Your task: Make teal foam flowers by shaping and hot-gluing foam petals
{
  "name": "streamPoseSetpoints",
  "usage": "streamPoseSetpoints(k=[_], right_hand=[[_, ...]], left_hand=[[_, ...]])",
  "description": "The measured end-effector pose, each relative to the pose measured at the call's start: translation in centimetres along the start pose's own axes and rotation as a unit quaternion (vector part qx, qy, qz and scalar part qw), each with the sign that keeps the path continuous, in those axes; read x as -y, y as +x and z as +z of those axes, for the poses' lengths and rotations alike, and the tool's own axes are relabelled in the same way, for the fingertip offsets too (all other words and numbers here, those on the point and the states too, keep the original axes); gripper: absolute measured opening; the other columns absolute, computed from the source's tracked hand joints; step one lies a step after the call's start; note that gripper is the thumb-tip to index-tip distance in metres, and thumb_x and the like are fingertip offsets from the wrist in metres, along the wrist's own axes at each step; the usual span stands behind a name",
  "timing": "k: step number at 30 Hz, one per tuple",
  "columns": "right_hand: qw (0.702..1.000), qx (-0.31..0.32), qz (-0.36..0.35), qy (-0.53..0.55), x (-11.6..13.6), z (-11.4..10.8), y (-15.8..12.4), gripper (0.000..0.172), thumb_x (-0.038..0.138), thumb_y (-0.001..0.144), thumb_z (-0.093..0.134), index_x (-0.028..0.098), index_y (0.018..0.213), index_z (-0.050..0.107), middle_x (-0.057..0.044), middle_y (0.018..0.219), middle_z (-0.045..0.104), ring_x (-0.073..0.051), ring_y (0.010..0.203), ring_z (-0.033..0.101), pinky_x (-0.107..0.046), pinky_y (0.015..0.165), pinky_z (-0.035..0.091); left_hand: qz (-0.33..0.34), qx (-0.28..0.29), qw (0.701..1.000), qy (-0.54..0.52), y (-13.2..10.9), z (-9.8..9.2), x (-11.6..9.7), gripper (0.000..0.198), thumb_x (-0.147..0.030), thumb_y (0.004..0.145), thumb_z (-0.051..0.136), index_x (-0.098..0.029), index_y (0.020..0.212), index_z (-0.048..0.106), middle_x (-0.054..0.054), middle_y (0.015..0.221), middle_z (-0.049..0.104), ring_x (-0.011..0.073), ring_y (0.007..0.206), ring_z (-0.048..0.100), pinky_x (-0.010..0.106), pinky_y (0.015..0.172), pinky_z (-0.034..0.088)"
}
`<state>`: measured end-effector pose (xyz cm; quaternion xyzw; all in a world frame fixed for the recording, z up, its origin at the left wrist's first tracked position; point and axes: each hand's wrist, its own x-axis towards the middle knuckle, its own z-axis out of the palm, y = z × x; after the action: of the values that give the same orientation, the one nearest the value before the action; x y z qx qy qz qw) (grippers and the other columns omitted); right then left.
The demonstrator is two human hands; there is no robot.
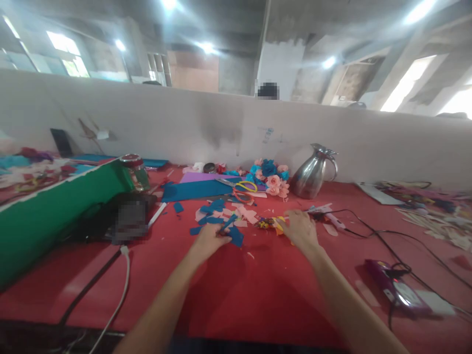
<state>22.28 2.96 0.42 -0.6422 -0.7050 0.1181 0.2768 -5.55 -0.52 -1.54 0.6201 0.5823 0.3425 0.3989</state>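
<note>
My left hand (pixel 213 239) is closed, pinching a small blue paper piece (pixel 230 222) between thumb and fingers. Under and around it lie blue and pink paper scraps (pixel 245 214). To the right, my right hand (pixel 301 230) reaches over the table with thumb and fingers apart, and I see nothing held in it. Beside its thumb is a small yellow paper piece (pixel 279 226), next to a dark and yellow bundle (pixel 264 223) too small to make out. Just beyond that hand lies a pink glue gun (pixel 335 220) with a black cord.
Behind the scraps are a blue paper sheet (pixel 199 190), scissors (pixel 246 187), paper flowers (pixel 273 179) and a steel jug (pixel 312 173). A glass jar (pixel 135 173) and green panel (pixel 73 204) stand left. Cords run to a purple power strip (pixel 394 290) at right.
</note>
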Motion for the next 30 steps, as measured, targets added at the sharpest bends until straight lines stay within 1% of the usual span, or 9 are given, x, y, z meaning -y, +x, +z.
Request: streamPoseSetpoints(k=[3, 5, 10, 13, 17, 20, 24, 27, 30], right_hand=[[0.988, 0.067, -0.129, 0.057, 3.9, 0.2, -1.0, 0.027, 0.031, 0.079, 0.056, 0.019, 0.099, 0.068, -0.010, 0.100, 0.069, -0.023, 0.093, 0.061, -0.034, 0.085, 0.043], [0.976, 0.111, -0.170, 0.080, 6.3, 0.6, -1.3, 0.033, 0.028, 0.073, 0.060, 0.020, 0.104, 0.067, -0.008, 0.101, 0.069, -0.022, 0.093, 0.060, -0.032, 0.083, 0.043], [0.979, 0.147, -0.132, 0.059, 8.4, 1.0, -0.5, 0.015, 0.016, 0.066, 0.056, 0.021, 0.070, 0.070, -0.003, 0.076, 0.071, -0.019, 0.074, 0.061, -0.025, 0.064, 0.039], [0.984, 0.106, -0.119, 0.080, 7.9, 0.6, 0.3, 0.014, 0.020, 0.070, 0.055, 0.019, 0.063, 0.068, -0.004, 0.067, 0.068, -0.018, 0.066, 0.060, -0.025, 0.058, 0.036], [0.981, -0.039, -0.034, 0.189, 6.9, 0.4, 0.7, 0.019, 0.030, 0.077, 0.053, 0.019, 0.072, 0.068, -0.004, 0.071, 0.069, -0.018, 0.066, 0.060, -0.026, 0.063, 0.040], [0.945, -0.076, 0.011, 0.317, 6.2, 0.7, 0.5, 0.022, 0.035, 0.077, 0.055, 0.018, 0.076, 0.067, -0.003, 0.072, 0.069, -0.017, 0.064, 0.059, -0.027, 0.063, 0.044], [0.871, -0.045, 0.056, 0.486, 5.9, 0.9, -0.1, 0.023, 0.039, 0.071, 0.061, 0.017, 0.074, 0.066, -0.003, 0.069, 0.067, -0.015, 0.063, 0.057, -0.026, 0.060, 0.046], [0.833, -0.036, 0.095, 0.544, 6.4, 0.8, -0.3, 0.024, 0.040, 0.066, 0.066, 0.017, 0.072, 0.066, -0.002, 0.066, 0.065, -0.014, 0.061, 0.056, -0.025, 0.058, 0.046], [0.820, -0.037, 0.111, 0.561, 6.7, 0.9, -0.3, 0.027, 0.041, 0.063, 0.069, 0.016, 0.073, 0.069, -0.002, 0.066, 0.067, -0.014, 0.059, 0.056, -0.025, 0.056, 0.046]], left_hand=[[0.036, 0.022, 0.998, 0.041, 0.4, 0.4, -2.0, 0.015, -0.026, 0.060, 0.064, -0.015, 0.071, 0.062, 0.001, 0.067, 0.062, 0.0178, 0.066, 0.056, 0.028, 0.062, 0.041], [0.066, 0.031, 0.996, 0.057, 0.7, 0.8, -3.4, 0.010, -0.022, 0.061, 0.061, -0.016, 0.069, 0.061, 0.000, 0.068, 0.061, 0.0168, 0.066, 0.055, 0.027, 0.063, 0.041], [0.105, 0.059, 0.992, 0.044, 1.5, 1.1, -5.2, 0.009, -0.022, 0.063, 0.062, -0.018, 0.070, 0.057, -0.002, 0.066, 0.056, 0.0147, 0.063, 0.051, 0.025, 0.059, 0.039], [0.113, -0.005, 0.991, 0.065, 1.9, 0.9, -5.6, 0.015, -0.028, 0.070, 0.060, -0.018, 0.080, 0.060, -0.001, 0.069, 0.055, 0.0140, 0.060, 0.048, 0.026, 0.057, 0.038], [0.159, -0.076, 0.983, 0.039, 2.2, 0.8, -5.9, 0.024, -0.032, 0.083, 0.043, -0.019, 0.085, 0.063, 0.005, 0.086, 0.053, 0.0154, 0.068, 0.049, 0.027, 0.061, 0.040], [0.160, -0.070, 0.984, 0.016, 2.0, 1.4, -5.5, 0.023, -0.034, 0.083, 0.044, -0.020, 0.080, 0.062, 0.005, 0.086, 0.052, 0.0167, 0.072, 0.049, 0.028, 0.065, 0.041], [0.146, -0.062, 0.987, -0.035, 1.5, 2.6, -4.7, 0.022, -0.036, 0.082, 0.047, -0.020, 0.072, 0.060, 0.005, 0.089, 0.054, 0.0184, 0.086, 0.050, 0.029, 0.079, 0.040], [0.079, -0.026, 0.986, -0.148, 1.2, 3.3, -4.4, 0.019, -0.036, 0.080, 0.052, -0.019, 0.079, 0.062, 0.002, 0.076, 0.053, 0.0156, 0.075, 0.049, 0.027, 0.072, 0.040], [0.011, 0.001, 0.953, -0.302, 0.9, 3.6, -4.5, 0.018, -0.035, 0.076, 0.062, -0.019, 0.083, 0.060, -0.001, 0.070, 0.052, 0.0100, 0.061, 0.043, 0.022, 0.060, 0.038]])
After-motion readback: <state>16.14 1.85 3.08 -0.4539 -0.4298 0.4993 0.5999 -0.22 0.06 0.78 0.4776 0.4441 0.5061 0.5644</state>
